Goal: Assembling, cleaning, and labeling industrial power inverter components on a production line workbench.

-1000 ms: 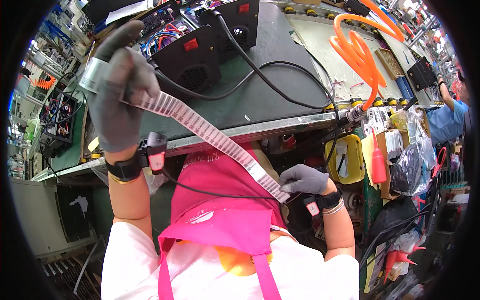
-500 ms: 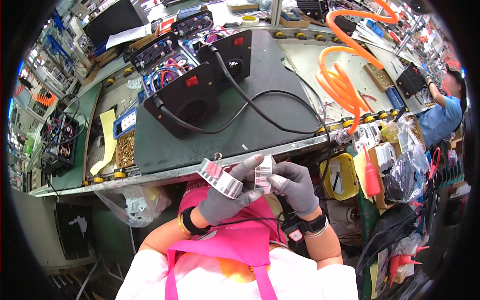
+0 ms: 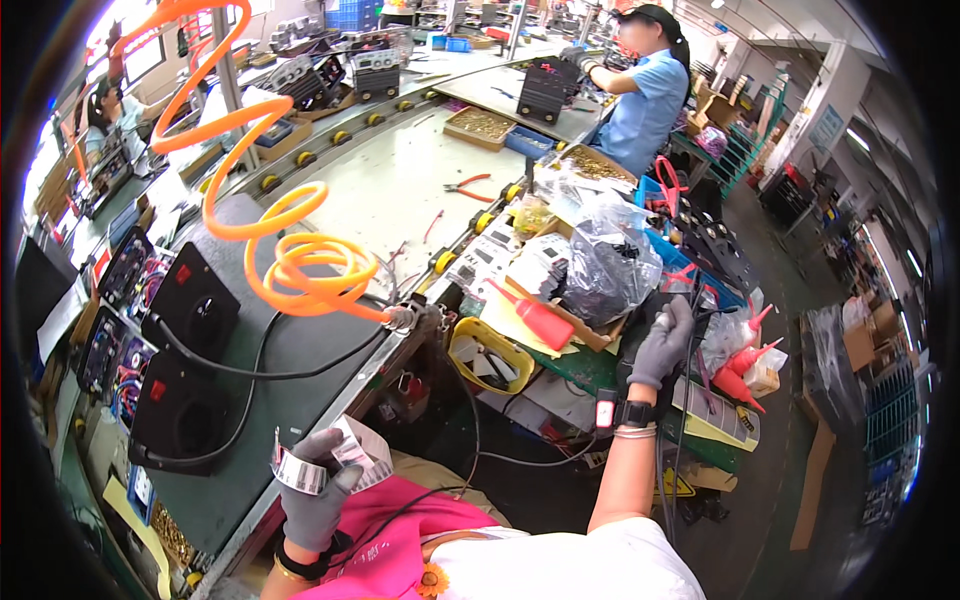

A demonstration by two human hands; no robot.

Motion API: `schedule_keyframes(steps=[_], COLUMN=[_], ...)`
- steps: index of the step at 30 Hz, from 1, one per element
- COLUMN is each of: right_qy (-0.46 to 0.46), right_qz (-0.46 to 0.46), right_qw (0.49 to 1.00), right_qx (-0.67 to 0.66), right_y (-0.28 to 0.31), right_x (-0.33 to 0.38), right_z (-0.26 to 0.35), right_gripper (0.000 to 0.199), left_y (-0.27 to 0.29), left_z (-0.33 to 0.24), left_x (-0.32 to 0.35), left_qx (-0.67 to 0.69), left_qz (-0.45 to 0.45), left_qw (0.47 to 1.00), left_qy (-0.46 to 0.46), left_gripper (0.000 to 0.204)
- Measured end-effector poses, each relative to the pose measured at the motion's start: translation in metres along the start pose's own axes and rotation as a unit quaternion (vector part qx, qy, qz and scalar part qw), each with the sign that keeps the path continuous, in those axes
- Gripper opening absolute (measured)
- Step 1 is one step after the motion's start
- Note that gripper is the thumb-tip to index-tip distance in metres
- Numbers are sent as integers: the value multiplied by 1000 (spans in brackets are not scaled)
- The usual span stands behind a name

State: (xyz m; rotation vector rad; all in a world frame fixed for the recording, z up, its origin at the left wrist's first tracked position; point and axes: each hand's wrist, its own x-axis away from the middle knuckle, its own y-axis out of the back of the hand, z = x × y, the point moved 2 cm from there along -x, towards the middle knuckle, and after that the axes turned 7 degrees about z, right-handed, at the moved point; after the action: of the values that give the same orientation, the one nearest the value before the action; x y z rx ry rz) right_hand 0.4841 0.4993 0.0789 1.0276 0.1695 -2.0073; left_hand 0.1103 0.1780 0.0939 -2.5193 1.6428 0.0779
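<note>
My left hand (image 3: 312, 512), in a grey glove, is closed around a curled strip of white printed labels (image 3: 366, 452) at the table's front edge. Part of the strip loops over the fingers. Stretched out to the right, my gloved right hand (image 3: 661, 352) is above the cluttered side bench with its fingers curled. Black cables (image 3: 694, 345) run beside it; whatever its fingers hold, if anything, is hidden. To its left lie a red squeeze bottle (image 3: 540, 322) and a clear plastic bag of parts (image 3: 610, 265).
Black-cased electronic units (image 3: 185, 400) with wires stand on the green mat at left. A coiled orange air hose (image 3: 318, 270) hangs over the conveyor. A yellow bin (image 3: 492, 355) sits at the bench's near edge. A co-worker in blue (image 3: 645, 110) works farther back.
The view has swung right. My right hand has left the label strip and reached out to the right-hand bench. My left hand keeps the strip.
</note>
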Motion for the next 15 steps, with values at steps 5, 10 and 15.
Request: schedule_keyframes(steps=[5,10,15], right_qy=[-137,-208,-183], right_qz=[272,432,400], right_qw=[868,730,824], right_qx=[392,487,356], right_y=[-13,-56,-41], right_x=[-45,-68,-80], right_z=[-23,-41,-79], right_gripper=[35,27,28], left_y=[-6,2,6], left_z=[8,13,15], left_x=[-7,-1,7], left_qx=[24,22,53], left_qz=[55,47,25], left_qw=[998,998,998], left_qy=[26,45,39], left_gripper=[50,50,49])
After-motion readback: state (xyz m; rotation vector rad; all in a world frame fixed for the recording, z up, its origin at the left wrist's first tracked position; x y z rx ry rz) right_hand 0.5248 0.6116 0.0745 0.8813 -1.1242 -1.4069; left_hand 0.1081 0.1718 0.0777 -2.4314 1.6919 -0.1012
